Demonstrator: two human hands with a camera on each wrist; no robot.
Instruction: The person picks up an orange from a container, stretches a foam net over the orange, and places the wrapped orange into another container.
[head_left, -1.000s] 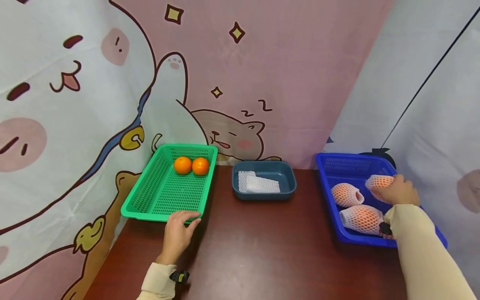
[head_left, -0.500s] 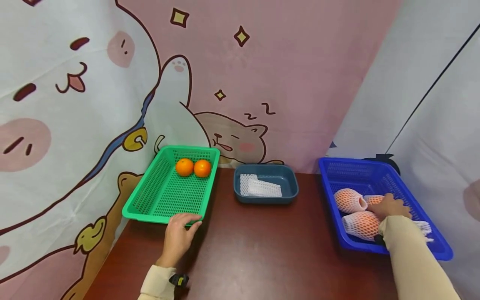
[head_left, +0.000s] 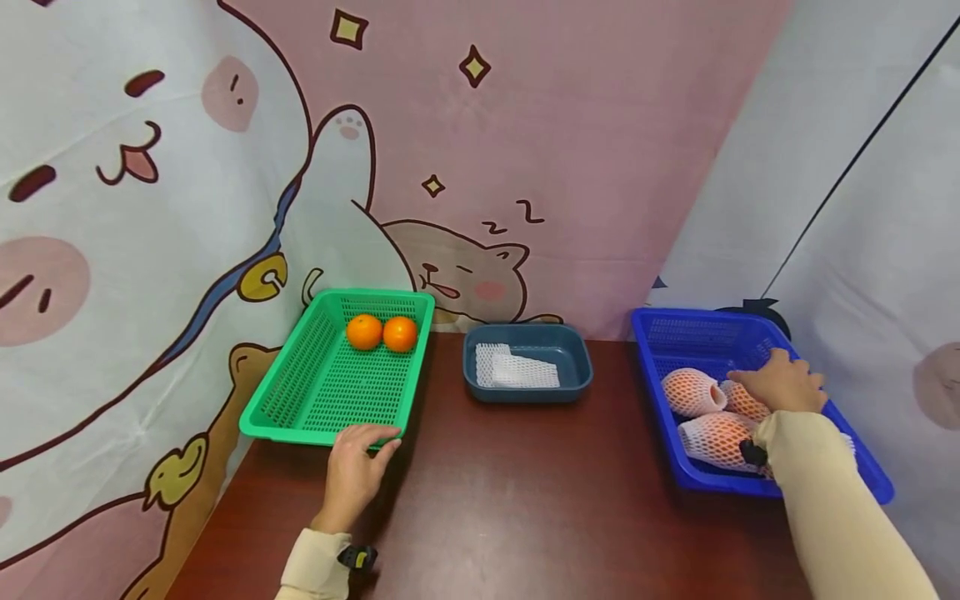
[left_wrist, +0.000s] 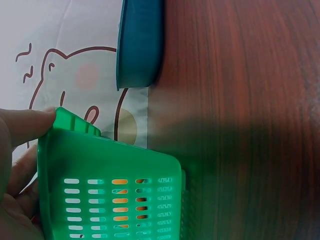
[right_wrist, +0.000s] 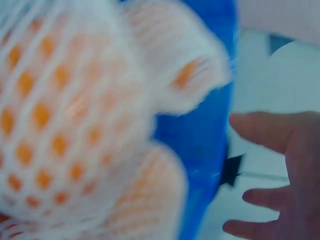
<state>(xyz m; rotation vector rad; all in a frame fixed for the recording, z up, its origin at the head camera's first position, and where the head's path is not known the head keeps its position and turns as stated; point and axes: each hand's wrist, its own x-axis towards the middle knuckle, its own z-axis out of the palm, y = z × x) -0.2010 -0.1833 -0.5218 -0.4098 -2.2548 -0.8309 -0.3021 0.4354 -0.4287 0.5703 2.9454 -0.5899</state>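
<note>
My left hand point(head_left: 354, 471) pinches the near right corner of the green basket point(head_left: 327, 435), thumb and fingers on its rim, as the left wrist view shows. Two bare oranges point(head_left: 365, 332) sit at the far end of that basket. Over the blue basket point(head_left: 678, 467) my right hand point(head_left: 787, 385) is held with fingers apart and nothing in them. Below and left of it lie several oranges in white foam net sleeves, among them a far left netted orange point(head_left: 692, 392) and a nearer netted orange point(head_left: 716, 439). Hand and sleeve partly hide the others.
Between the baskets, a dark blue-grey tray point(head_left: 474, 385) holds flattened foam nets point(head_left: 525, 372). The brown table point(head_left: 517, 500) extends in front. A printed cloth point(head_left: 585, 167) hangs close behind the containers.
My right hand lowered a netted orange among the others in the blue basket, let it go and rose a little. My left hand has stayed on the green rim.
</note>
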